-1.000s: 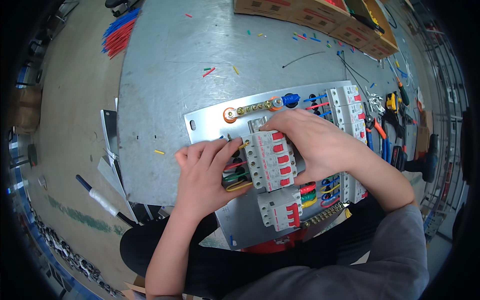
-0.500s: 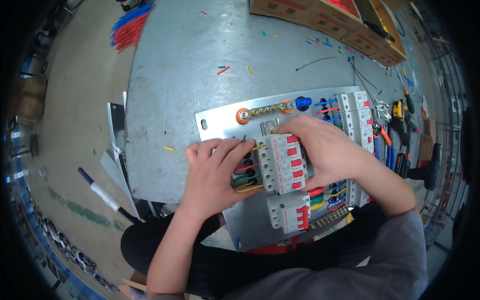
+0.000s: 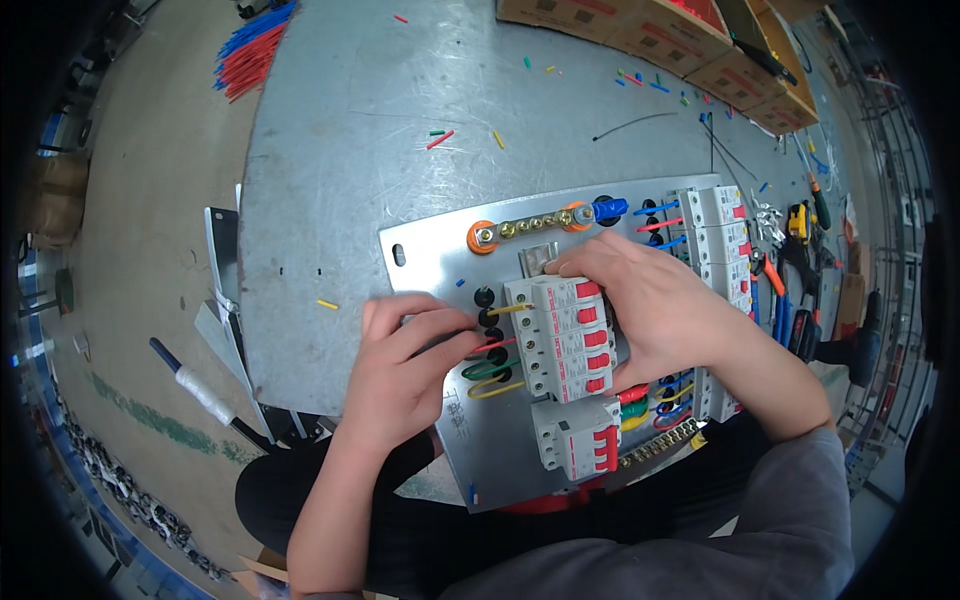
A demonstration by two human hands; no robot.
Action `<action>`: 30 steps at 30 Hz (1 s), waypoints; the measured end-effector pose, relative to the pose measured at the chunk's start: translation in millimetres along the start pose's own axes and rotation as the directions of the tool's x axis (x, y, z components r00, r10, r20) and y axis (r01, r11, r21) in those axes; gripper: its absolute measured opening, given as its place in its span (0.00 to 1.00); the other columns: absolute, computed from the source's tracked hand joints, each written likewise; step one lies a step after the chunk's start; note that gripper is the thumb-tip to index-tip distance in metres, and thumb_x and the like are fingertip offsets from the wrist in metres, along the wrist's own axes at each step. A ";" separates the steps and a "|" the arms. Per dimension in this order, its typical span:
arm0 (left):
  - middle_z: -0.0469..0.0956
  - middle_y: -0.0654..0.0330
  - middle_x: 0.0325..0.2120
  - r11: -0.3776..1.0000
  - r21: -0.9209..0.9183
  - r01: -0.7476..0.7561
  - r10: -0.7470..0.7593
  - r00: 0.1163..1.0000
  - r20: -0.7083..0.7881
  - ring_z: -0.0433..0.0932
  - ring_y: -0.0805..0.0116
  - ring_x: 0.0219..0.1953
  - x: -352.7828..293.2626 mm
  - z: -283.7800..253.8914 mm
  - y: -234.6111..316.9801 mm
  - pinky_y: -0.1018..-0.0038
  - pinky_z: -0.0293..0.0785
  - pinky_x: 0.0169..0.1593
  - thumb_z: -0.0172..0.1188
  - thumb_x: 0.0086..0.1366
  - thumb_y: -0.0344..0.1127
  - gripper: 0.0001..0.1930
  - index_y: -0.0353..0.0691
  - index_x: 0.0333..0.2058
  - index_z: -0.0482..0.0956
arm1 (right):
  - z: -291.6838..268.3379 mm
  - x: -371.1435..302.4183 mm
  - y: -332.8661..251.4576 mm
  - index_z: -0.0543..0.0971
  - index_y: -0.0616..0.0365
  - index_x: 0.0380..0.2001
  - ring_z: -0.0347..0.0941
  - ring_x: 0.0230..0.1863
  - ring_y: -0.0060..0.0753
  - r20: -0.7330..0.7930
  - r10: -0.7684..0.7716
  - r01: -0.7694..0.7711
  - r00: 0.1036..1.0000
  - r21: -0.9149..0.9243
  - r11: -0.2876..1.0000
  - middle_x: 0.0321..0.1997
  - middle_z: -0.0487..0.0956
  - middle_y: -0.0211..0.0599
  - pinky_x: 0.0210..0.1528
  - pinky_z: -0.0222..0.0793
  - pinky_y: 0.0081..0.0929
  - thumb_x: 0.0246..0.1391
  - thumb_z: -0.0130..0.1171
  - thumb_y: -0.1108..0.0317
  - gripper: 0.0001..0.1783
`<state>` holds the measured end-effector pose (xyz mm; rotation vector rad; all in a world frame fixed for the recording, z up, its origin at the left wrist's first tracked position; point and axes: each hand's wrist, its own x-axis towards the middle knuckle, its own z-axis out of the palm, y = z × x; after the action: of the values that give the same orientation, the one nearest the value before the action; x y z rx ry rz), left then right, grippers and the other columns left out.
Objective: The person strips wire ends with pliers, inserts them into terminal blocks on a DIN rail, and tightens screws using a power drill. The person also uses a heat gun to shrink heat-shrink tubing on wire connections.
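My right hand (image 3: 655,300) grips a row of white circuit breakers (image 3: 568,345) with red toggles, its fingers over the far end and the thumb along the right side. To the left of the row, my left hand (image 3: 405,365) is closed, its fingertips at a thin red wire (image 3: 498,346) that runs into a breaker terminal. Next to it, a yellow wire (image 3: 512,308), a green wire (image 3: 485,372) and another yellow wire (image 3: 490,388) come up from holes in the metal plate (image 3: 425,285). Below the row sits a wider breaker (image 3: 578,440) with a red toggle.
A brass terminal bar (image 3: 530,225) on orange insulators lies along the plate's far edge. More breakers (image 3: 722,250) line its right side. Cardboard boxes (image 3: 660,45) stand at the back. Wire scraps, a screwdriver (image 3: 818,200) and pliers (image 3: 775,280) lie on the grey table (image 3: 330,180).
My left hand has drawn back leftward from the breakers' left side, uncovering the yellow wires and black grommets. My right hand keeps its hold. The breaker row has shifted slightly nearer.
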<state>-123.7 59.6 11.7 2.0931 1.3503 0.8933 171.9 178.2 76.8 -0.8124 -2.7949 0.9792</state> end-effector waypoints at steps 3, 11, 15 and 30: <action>0.86 0.62 0.49 0.999 0.034 -0.021 0.021 1.000 -0.015 0.79 0.55 0.52 1.8 0.7 1.0 0.61 0.74 0.57 0.70 0.54 0.21 0.15 0.42 0.41 0.91 | -0.2 0.1 1.0 0.72 0.63 0.63 0.76 0.56 0.55 -0.001 -0.002 0.002 1.000 0.010 1.000 0.54 0.77 0.46 0.56 0.77 0.43 0.28 0.86 0.55 0.56; 0.85 0.61 0.40 1.000 0.001 0.008 -0.008 0.992 -0.127 0.79 0.53 0.47 0.1 7.2 1.1 0.61 0.75 0.53 0.75 0.50 0.22 0.13 0.40 0.36 0.89 | -0.6 0.6 0.6 0.72 0.62 0.63 0.76 0.57 0.53 -0.016 -0.007 0.007 1.000 0.020 1.000 0.55 0.77 0.45 0.55 0.77 0.43 0.26 0.86 0.56 0.56; 0.84 0.61 0.39 0.997 0.057 -0.042 0.048 0.993 -0.104 0.79 0.54 0.46 1.4 7.4 1.2 0.62 0.72 0.50 0.75 0.51 0.23 0.11 0.39 0.34 0.86 | 1.4 -0.2 2.9 0.72 0.62 0.63 0.76 0.56 0.53 -0.028 -0.026 0.026 0.999 0.015 1.000 0.55 0.77 0.45 0.55 0.77 0.43 0.25 0.86 0.55 0.57; 0.79 0.63 0.31 0.990 0.073 -0.117 0.125 0.986 -0.112 0.75 0.57 0.36 -9.9 4.6 1.6 0.62 0.68 0.45 0.78 0.47 0.33 0.14 0.40 0.34 0.88 | 0.9 0.5 2.2 0.72 0.62 0.63 0.76 0.55 0.53 -0.020 -0.025 0.025 0.999 0.011 1.000 0.54 0.77 0.44 0.54 0.77 0.43 0.24 0.86 0.57 0.58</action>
<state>-122.2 49.7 7.3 2.2245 1.3390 1.0481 172.3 179.4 74.7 -0.7791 -2.7730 0.9765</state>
